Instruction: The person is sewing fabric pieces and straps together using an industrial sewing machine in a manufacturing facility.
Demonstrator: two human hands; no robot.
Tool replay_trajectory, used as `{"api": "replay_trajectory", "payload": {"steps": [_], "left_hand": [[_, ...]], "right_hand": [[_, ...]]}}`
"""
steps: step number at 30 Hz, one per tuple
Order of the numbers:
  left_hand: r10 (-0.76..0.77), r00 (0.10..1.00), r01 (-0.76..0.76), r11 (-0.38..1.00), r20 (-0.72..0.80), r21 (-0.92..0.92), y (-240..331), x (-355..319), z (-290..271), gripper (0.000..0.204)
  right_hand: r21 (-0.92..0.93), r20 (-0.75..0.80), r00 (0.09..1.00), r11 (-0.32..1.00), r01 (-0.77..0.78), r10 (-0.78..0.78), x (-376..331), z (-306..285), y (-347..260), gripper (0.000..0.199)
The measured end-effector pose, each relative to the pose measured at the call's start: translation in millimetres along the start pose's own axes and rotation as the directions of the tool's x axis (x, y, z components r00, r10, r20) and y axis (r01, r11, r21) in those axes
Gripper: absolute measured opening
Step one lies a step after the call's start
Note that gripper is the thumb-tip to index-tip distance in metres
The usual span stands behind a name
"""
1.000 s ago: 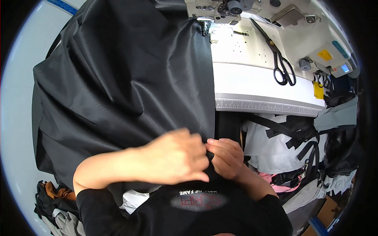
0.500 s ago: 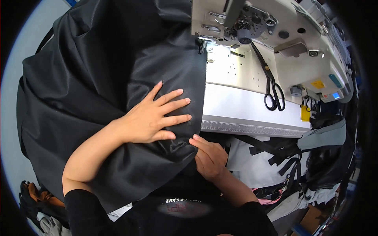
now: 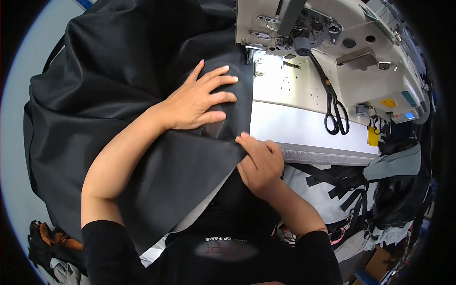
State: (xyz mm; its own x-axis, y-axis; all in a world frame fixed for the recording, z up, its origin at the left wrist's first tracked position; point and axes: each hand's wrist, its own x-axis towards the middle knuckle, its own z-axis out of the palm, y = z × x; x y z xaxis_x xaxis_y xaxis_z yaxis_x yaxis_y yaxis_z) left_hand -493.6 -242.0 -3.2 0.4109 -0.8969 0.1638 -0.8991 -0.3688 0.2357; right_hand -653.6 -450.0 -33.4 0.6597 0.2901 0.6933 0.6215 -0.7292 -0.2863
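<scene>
Black fabric (image 3: 109, 90) is spread left of the sewing machine (image 3: 354, 23). It is judged soft, slippery and heavy in bulk, best gripped at its right edge. That edge is aligned near to far; the overall long axis is obscured by folds. The left hand (image 3: 194, 103) is laid flat, fingers apart; the edge is pinched by the right hand (image 3: 262, 164).

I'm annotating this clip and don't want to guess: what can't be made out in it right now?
All in the head view:
Smooth black fabric sheet: far end, cut off by the upper edge.
Bare left hand: palm, turned down and hidden by the hand's own back.
Long black metal scissors: blade tip, hidden behind the cream metal sewing machine.
Small lit blue display: its contents, too small to read.
</scene>
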Motion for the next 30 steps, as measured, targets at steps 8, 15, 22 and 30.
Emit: {"api": "replay_trajectory", "payload": {"steps": [8,15,22,30], "left_hand": [[-0.059,0.997,0.058,0.998,-0.042,-0.029,-43.5,25.6,4.5,0.039],[-0.140,0.987,0.126,0.979,-0.077,-0.157,-84.8,53.4,5.0,0.035],[-0.159,0.964,0.170,0.985,-0.212,0.034,-116.5,64.1,7.4,0.036],[-0.418,0.902,0.377,0.651,-0.103,0.658,73.2,-84.6,-15.5,0.053]], "right_hand": [[-0.007,0.036,0.998,0.999,0.045,-0.044,33.1,3.8,34.9,0.007],[-0.026,0.080,0.997,1.000,0.007,-0.005,62.0,13.3,64.6,0.012],[-0.315,0.010,0.992,0.942,-0.118,0.127,70.0,36.1,31.8,0.025],[0.405,0.007,0.992,0.908,0.110,-0.124,-44.5,56.4,-86.2,0.028]]}}
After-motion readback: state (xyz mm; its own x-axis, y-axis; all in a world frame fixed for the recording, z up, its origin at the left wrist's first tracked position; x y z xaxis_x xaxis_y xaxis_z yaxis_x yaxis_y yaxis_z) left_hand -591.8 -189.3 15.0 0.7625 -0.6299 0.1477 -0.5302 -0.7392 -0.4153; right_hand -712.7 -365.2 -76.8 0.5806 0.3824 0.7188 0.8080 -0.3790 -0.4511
